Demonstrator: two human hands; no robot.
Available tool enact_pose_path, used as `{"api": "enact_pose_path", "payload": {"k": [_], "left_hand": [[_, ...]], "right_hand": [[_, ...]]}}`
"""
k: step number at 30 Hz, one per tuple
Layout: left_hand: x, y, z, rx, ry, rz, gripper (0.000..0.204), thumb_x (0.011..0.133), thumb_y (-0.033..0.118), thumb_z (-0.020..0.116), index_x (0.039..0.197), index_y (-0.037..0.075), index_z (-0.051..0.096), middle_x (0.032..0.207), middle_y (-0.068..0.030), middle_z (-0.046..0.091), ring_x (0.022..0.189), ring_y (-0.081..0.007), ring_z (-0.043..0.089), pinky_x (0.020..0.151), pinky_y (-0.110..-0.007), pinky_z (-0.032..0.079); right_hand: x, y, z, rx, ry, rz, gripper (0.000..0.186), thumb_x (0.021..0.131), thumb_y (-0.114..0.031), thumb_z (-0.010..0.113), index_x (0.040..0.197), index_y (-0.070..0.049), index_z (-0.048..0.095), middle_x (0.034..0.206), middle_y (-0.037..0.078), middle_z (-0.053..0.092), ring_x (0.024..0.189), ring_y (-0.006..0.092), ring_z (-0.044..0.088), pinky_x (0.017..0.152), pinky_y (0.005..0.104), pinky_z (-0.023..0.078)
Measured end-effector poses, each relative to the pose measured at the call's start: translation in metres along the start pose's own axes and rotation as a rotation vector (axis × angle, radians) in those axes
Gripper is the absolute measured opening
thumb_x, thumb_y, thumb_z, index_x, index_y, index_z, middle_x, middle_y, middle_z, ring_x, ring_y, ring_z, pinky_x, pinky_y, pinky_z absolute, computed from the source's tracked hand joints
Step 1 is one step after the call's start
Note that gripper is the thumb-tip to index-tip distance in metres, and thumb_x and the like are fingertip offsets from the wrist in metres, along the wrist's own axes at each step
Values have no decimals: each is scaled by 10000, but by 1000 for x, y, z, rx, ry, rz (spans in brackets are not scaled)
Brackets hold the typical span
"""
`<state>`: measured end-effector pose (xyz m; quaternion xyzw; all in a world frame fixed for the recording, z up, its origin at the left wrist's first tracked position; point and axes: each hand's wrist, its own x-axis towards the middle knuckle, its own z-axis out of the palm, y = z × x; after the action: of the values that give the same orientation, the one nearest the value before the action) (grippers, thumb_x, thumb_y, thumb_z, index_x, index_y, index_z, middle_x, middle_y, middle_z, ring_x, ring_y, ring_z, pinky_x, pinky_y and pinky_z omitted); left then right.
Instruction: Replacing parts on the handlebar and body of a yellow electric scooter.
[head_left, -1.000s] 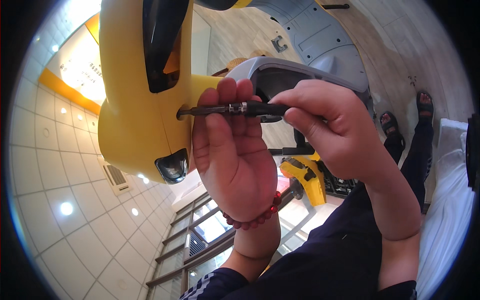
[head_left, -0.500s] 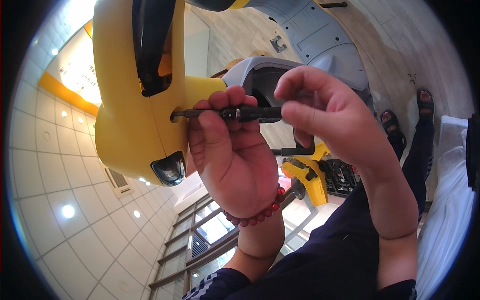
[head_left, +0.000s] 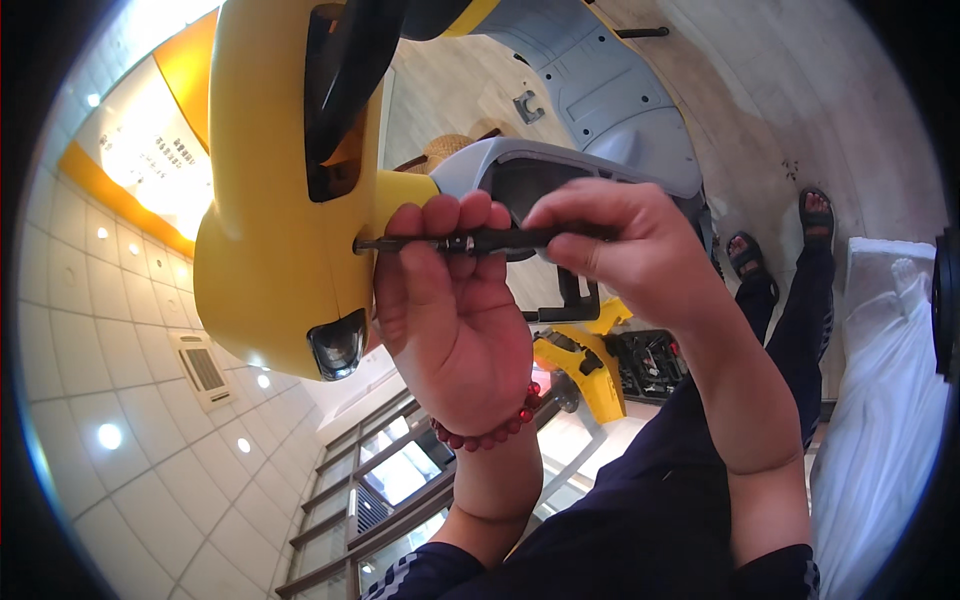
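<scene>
A black screwdriver lies horizontally, its shaft reaching a recessed hole in the yellow body of what looks like a ride-on vehicle. My left hand, palm turned toward me and wearing a red bead bracelet, holds the shaft with the thumb and curled fingers. My right hand grips the handle between thumb and bent fingers at the right. Below the hole is a dark glossy lamp on the yellow body. Just behind my hands runs a grey frame with a dark inside.
A grey moulded panel extends at the top. A loose yellow part lies near an open black tool case. Dark sandalled feet are at the right, beside a white draped object. Tiled ceiling and windows show at left and bottom.
Half a second ago my right fingers were loosened and raised off the handle; now they are closed on it again. The whole view has shifted slightly.
</scene>
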<state>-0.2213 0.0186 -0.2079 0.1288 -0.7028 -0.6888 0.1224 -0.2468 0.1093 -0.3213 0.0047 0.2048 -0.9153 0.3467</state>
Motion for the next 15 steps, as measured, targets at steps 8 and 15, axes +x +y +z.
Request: {"api": "enact_pose_path", "payload": {"k": [8, 15], "left_hand": [[-1, -4, 0, -59, 14, -2, 310, 1033, 198, 422, 1268, 29, 531, 1249, -146, 602, 1119, -273, 609, 982, -444, 490], [1, 1, -3, -108, -32, -26, 363, 1040, 257, 391, 1305, 39, 511, 1324, -134, 556, 1222, -279, 533, 1069, -466, 392]], "right_hand": [[1, -16, -11, 177, -131, 284, 197, 836, 40, 628, 1031, 35, 658, 776, 37, 603, 637, 57, 506, 556, 196, 392], [7, -8, -9, 349, -184, 382, 214, 843, 7, 634, 1056, 31, 643, 745, 14, 584, 597, 46, 472, 517, 197, 348]]}}
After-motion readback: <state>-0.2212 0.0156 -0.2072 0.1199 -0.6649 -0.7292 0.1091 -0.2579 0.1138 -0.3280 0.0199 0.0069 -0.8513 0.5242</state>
